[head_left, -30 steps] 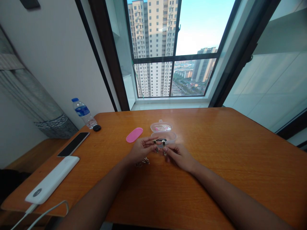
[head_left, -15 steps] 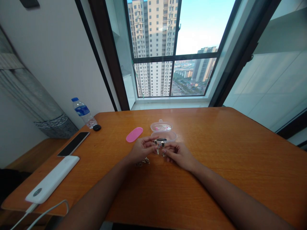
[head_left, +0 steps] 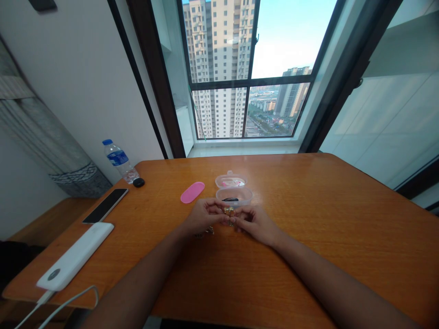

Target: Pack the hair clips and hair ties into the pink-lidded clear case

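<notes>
My left hand is closed in a pinch, and my right hand pinches from the other side. Between their fingertips shine small gold-coloured metal pieces, close together or touching; their exact kind is too small to make out. Just beyond my fingers stands a clear plastic box with its lid folded open. A slim black item lies in the box. Under my left wrist, more small metal pieces rest on the table, partly hidden.
A pink oval plate lies left of the box. Farther left are a water bottle, a small black object, a phone and a white power bank with a cable. The wooden table ends before a window.
My hands have come together, and the metal pieces, held apart before, now meet between my fingertips. They have lowered slightly, showing more of the box. The other things have stayed in place.
</notes>
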Demonstrator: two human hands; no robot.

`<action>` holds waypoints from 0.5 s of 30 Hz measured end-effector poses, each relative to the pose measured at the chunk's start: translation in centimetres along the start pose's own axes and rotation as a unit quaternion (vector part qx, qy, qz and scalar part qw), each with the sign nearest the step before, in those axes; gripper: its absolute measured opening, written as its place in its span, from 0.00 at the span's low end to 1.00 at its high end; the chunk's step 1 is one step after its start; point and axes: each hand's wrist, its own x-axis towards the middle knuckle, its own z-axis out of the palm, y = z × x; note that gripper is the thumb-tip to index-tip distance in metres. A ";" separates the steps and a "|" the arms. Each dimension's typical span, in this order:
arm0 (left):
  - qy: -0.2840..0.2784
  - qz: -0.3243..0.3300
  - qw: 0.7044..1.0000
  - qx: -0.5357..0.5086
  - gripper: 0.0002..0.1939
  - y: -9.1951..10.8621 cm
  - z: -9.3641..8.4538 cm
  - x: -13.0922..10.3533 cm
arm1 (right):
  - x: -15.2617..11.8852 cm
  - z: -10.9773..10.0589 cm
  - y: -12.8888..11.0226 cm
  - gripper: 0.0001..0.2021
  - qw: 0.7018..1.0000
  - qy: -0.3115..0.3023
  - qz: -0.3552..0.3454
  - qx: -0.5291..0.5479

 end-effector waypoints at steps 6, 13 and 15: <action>0.011 0.006 1.000 0.008 0.21 -0.3 0.1 0.0 | 0.1 0.3 0.1 0.14 1.000 0.000 -0.022 -0.001; 0.003 0.017 1.000 -0.011 0.20 -0.1 0.4 -0.1 | 0.1 0.5 0.1 0.13 0.999 0.007 -0.036 0.001; -0.002 0.022 1.000 -0.005 0.21 -0.1 0.5 -0.1 | 0.0 0.4 -0.1 0.14 0.999 0.009 -0.042 -0.013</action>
